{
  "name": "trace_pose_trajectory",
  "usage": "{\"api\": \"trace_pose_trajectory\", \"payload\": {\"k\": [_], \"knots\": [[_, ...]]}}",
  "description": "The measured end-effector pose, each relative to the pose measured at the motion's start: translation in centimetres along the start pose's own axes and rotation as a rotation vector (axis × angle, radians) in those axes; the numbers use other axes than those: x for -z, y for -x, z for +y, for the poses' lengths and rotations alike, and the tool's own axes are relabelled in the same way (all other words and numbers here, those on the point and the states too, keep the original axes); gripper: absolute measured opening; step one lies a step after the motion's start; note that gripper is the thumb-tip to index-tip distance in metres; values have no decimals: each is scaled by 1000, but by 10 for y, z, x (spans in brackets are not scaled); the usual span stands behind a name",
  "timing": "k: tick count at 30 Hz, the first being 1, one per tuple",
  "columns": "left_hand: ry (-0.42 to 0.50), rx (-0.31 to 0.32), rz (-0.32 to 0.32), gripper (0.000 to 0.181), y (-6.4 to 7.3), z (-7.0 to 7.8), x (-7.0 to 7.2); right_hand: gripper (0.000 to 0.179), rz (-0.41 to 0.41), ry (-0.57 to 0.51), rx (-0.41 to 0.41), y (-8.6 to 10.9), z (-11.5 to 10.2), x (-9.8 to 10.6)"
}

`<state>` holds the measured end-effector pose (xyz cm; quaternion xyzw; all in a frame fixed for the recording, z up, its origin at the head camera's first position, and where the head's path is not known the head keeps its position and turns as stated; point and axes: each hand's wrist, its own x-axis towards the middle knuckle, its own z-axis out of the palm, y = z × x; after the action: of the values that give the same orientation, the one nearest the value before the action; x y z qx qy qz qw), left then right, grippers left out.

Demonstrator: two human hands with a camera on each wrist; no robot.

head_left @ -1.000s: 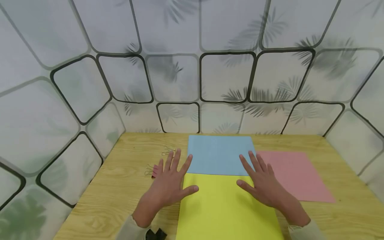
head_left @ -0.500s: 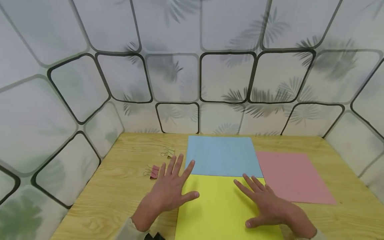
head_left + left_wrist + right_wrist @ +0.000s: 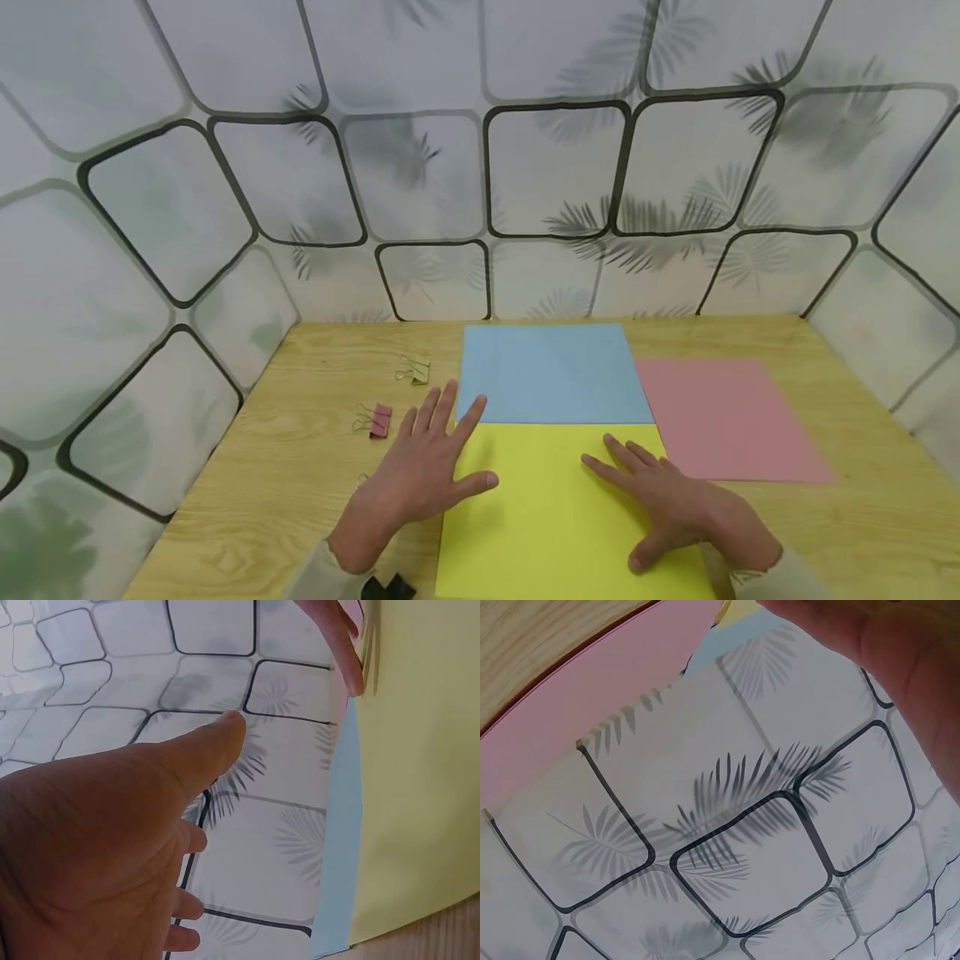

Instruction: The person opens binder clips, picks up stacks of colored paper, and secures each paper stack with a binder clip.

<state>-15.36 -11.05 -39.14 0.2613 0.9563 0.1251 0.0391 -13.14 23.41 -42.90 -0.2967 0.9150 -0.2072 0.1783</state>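
Over the left edge of the yellow sheet [image 3: 540, 525], my left hand [image 3: 420, 467] hovers palm down, fingers spread and thumb pointing right. Its thumb [image 3: 202, 750] stands clear of the paper in the left wrist view. My right hand [image 3: 671, 504] is over the right part of the same sheet, fingers stretched forward and left, thumb toward the front. Neither hand holds anything. A blue sheet [image 3: 551, 371] lies directly behind the yellow one, and a pink sheet [image 3: 735, 417] lies to the right, beside both.
A pale yellow-green binder clip [image 3: 418, 372] and a pink binder clip [image 3: 380, 422] lie left of the sheets. Wire from another small item shows beside the left wrist. A black object [image 3: 387, 588] sits at the front edge of view. Patterned fabric walls [image 3: 555, 175] enclose the wooden table [image 3: 247, 517].
My right hand has lowered over the yellow sheet and turned leftward, thumb drawn toward the front. The left hand stays nearly in place. The head view has tipped down slightly, and both clips show fully.
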Motion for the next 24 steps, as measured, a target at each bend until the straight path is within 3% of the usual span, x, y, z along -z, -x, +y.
{"api": "trace_pose_trajectory", "payload": {"k": [4, 15, 19, 24], "knots": [[5, 23, -13, 85, 2, -1, 1, 118, -56, -13, -43, -3, -1, 2], [9, 50, -68, 84, -9, -8, 2, 119, -24, -21, -48, -3, 0, -3], [8, 91, -57, 85, -11, -16, 7, 119, -27, -31, -53, -1, 1, -3], [39, 148, -12, 84, 1, -27, 18, 118, -45, -32, -44, -3, -2, -2]]}}
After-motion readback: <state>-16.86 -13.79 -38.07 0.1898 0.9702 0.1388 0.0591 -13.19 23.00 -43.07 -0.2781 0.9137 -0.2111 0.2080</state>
